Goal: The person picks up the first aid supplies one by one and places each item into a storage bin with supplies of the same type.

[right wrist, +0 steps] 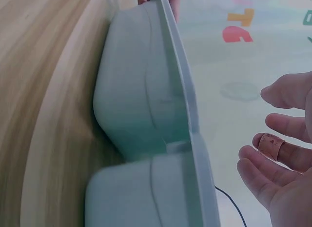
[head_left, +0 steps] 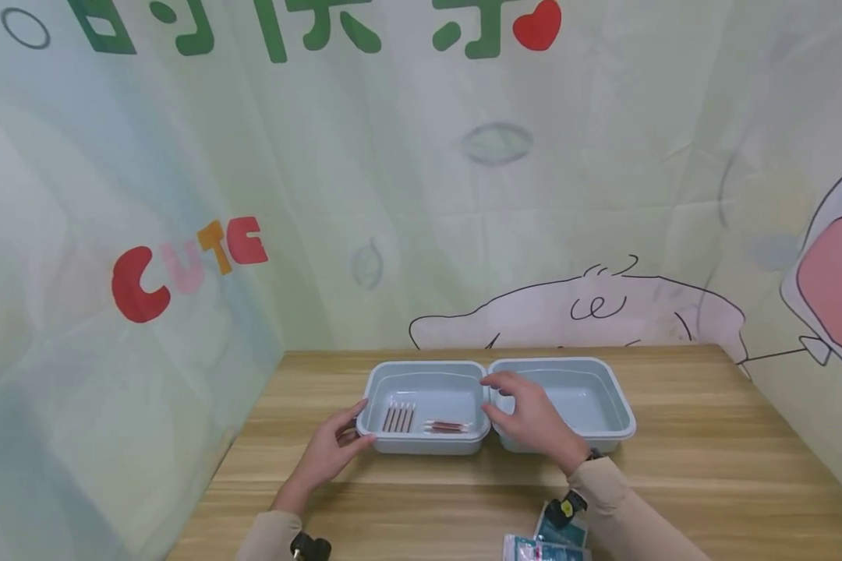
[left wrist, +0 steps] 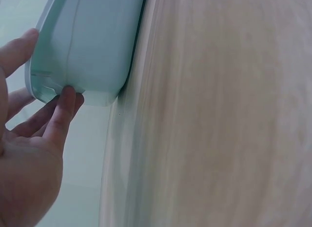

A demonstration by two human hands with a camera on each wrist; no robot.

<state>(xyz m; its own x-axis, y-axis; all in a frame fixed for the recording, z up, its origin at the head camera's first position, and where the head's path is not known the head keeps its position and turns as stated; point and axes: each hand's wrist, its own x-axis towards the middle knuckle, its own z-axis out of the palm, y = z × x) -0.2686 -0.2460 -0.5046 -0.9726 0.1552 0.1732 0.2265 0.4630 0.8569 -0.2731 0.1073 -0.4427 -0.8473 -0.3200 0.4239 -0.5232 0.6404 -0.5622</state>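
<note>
The left grip (head_left: 327, 452) holds the left tub (head_left: 428, 446) by its near-left corner; the right grip (head_left: 529, 413), half-open and empty, should avoid jostling the sticks (head_left: 447, 427).

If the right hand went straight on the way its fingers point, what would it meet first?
Likely the left light-blue plastic tub, at its right edge, though the right hand seems raised above it and might pass over.
</note>
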